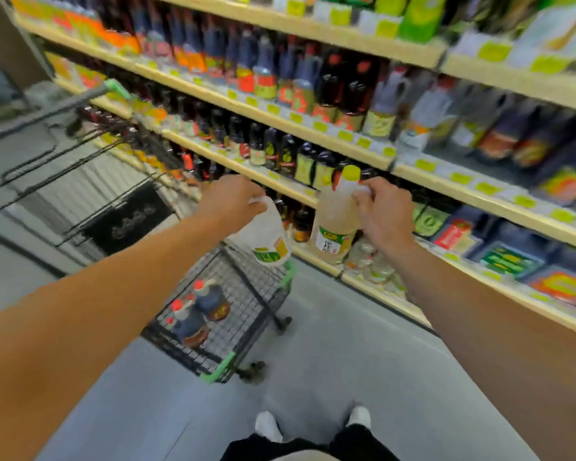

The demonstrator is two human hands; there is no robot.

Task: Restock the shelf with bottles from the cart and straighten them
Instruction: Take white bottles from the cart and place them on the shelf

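My left hand (230, 201) grips the top of a clear bottle with a green and yellow label (268, 237), which hangs tilted above the cart. My right hand (383, 211) holds a second clear bottle with a yellow cap (335, 224) by its handle, upright in front of the lower shelf. The black wire cart with green corners (246, 294) stands on the floor below my hands, with two dark bottles with red caps (200, 311) inside it. The shelf unit (313, 197) runs along the right, its rows full of dark bottles.
Several clear bottles (369, 261) stand on the bottom shelf right of my right hand. A larger wire trolley (80, 168) stands at the left against the shelves. Grey floor (346, 361) lies between me and the cart; my white shoes (313, 424) show at the bottom.
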